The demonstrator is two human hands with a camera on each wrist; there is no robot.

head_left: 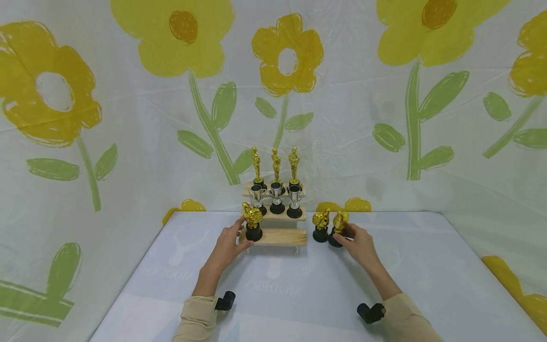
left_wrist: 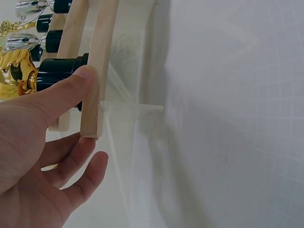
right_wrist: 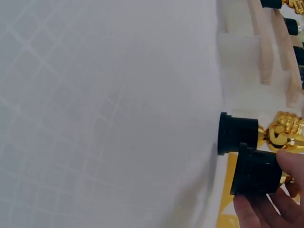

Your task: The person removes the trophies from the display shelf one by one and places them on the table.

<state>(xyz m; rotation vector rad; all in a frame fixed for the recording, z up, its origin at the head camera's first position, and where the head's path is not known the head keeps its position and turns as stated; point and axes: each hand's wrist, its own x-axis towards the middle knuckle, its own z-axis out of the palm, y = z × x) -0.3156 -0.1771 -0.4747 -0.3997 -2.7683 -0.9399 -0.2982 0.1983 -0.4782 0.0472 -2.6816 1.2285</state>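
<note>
Left hand [head_left: 230, 243] at bottom shelf edge [left_wrist: 91, 127]

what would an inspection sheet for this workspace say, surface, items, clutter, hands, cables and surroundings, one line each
surface: white table cover, faint printed lettering
job's things: three-tier wooden display stand; gold statuettes on top, silver trophy cups in the middle, one gold thumbs-up trophy at the bottom tier's left end; another gold thumbs-up trophy and a partly covered gold trophy right of the stand
clutter: nothing seen
grippers: left hand holds the bottom-tier trophy near its black base; right hand grips the partly covered trophy
cables: nothing seen
surroundings: flower-print backdrop; black wrist devices
</note>
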